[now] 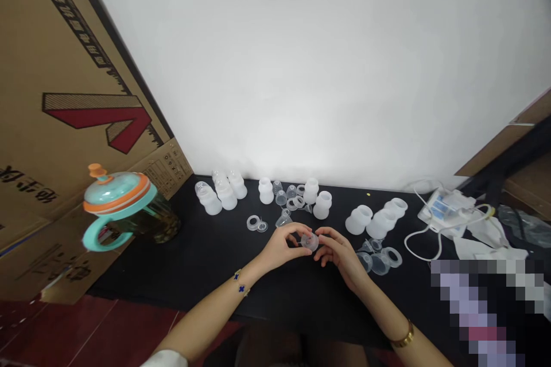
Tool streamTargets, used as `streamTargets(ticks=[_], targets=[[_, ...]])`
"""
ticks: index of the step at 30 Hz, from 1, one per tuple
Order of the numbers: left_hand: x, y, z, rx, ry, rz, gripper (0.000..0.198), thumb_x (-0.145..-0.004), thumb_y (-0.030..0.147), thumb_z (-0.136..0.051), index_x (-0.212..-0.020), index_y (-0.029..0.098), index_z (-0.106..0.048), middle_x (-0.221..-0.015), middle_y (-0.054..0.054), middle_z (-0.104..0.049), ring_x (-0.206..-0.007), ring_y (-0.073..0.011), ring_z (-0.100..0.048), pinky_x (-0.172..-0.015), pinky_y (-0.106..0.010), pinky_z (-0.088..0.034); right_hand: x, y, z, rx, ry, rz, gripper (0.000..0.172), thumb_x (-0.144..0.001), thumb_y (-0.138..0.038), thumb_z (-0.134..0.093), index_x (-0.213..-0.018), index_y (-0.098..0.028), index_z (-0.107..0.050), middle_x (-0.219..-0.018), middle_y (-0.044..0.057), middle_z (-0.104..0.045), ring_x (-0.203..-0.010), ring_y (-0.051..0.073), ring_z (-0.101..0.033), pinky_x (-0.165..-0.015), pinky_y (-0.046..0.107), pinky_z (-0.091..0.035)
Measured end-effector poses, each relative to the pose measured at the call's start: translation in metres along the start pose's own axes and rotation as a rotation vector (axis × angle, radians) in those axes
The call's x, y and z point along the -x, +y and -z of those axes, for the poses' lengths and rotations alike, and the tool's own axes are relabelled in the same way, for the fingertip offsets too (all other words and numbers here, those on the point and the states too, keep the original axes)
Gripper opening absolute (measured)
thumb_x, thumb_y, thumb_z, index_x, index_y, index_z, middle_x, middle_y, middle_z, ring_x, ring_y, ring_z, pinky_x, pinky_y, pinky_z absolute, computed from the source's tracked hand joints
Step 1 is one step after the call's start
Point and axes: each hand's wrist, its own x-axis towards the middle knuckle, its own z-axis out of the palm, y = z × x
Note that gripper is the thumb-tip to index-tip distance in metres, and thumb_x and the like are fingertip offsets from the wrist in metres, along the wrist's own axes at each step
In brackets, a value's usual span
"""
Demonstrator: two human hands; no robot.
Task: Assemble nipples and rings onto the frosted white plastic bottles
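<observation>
Left hand (pixel 282 245) pinching clear piece (pixel 309 242) between thumb and fingers over black tabletop (pixel 193 266), right hand (pixel 343 255) half-curled at the piece's three o'clock, contact unclear, white bottles (pixel 322 206) upright toward twelve o'clock.

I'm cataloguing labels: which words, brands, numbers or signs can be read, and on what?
No text reads clearly enough to quote.
Cardboard box: large dark characters, unclear; red angular emblem.
Smaller cardboard panel: print too small.
Blue-and-white item: any print too small.
</observation>
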Motion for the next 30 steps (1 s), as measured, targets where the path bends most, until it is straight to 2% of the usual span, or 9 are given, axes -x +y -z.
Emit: streamTargets(ticks=[3,6,9,14,18,24,30], targets=[[0.0010,0.0024,-0.0003,-0.056,-0.007,-0.032,0.030,-0.072,0.028,-0.083,-0.100,0.020,-0.072,-0.121,-0.009,-0.067,-0.103,-0.0221,-0.065,-0.073,-0.026,-0.052,0.0008,-0.0009,0.0002,0.001,-0.017,-0.023,0.036,-0.078,-0.042,-0.077,-0.103,-0.020,-0.063,-0.070,0.000,-0.068,-0.060,0.016,-0.068,-0.048,0.021,-0.049],[0.0013,0.0046,-0.0011,-0.083,-0.013,-0.045,0.028,-0.074,0.029,-0.081,-0.099,0.020,-0.073,-0.122,-0.009,-0.067,-0.104,-0.0224,-0.065,-0.073,-0.026,-0.053,0.0019,-0.0020,0.0003,0.000,-0.044,-0.023,0.036,-0.078,-0.040,-0.077,-0.105,-0.020,-0.064,-0.078,0.002,-0.071,-0.070,0.018,-0.069,-0.052,0.023,-0.051],[0.0018,0.0058,-0.0027,-0.136,-0.009,-0.086,0.024,-0.076,0.027,-0.079,-0.099,0.021,-0.074,-0.122,-0.009,-0.067,-0.106,-0.0227,-0.064,-0.075,-0.027,-0.054,0.0017,-0.0016,0.0002,0.007,-0.062,-0.018,0.037,-0.076,-0.038,-0.080,-0.106,-0.021,-0.064,-0.086,0.003,-0.073,-0.078,0.019,-0.069,-0.060,0.025,-0.054],[0.0027,0.0056,-0.0054,-0.230,0.015,-0.151,0.021,-0.078,0.025,-0.078,-0.098,0.022,-0.074,-0.119,-0.009,-0.069,-0.107,-0.0232,-0.064,-0.079,-0.030,-0.054,-0.0007,0.0036,0.0004,0.018,-0.055,0.002,0.043,-0.069,-0.034,-0.086,-0.105,-0.021,-0.066,-0.095,0.003,-0.072,-0.081,0.019,-0.069,-0.071,0.030,-0.056],[0.0028,0.0057,-0.0062,-0.246,0.014,-0.172,0.024,-0.079,0.024,-0.077,-0.102,0.022,-0.072,-0.119,-0.008,-0.069,-0.108,-0.0231,-0.063,-0.079,-0.030,-0.054,-0.0006,0.0049,0.0006,0.010,-0.046,0.015,0.039,-0.069,-0.031,-0.086,-0.103,-0.021,-0.069,-0.099,0.003,-0.071,-0.084,0.018,-0.069,-0.077,0.031,-0.055],[0.0031,0.0044,-0.0075,-0.273,0.038,-0.163,0.040,-0.077,0.020,-0.078,-0.115,0.022,-0.067,-0.110,-0.007,-0.069,-0.099,-0.0211,-0.064,-0.079,-0.030,-0.055,0.0007,0.0019,-0.0001,-0.054,-0.075,-0.033,0.040,-0.069,-0.028,-0.086,-0.103,-0.021,-0.067,-0.098,0.004,-0.074,-0.089,0.020,-0.070,-0.084,0.034,-0.054],[0.0042,0.0060,-0.0070,-0.246,0.025,-0.155,0.040,-0.079,0.023,-0.076,-0.117,0.022,-0.065,-0.113,-0.007,-0.068,-0.103,-0.0226,-0.063,-0.081,-0.032,-0.056,0.0004,0.0020,0.0009,-0.073,-0.087,-0.073,0.039,-0.070,-0.027,-0.085,-0.104,-0.021,-0.066,-0.099,0.005,-0.076,-0.087,0.020,-0.072,-0.084,0.033,-0.055]])
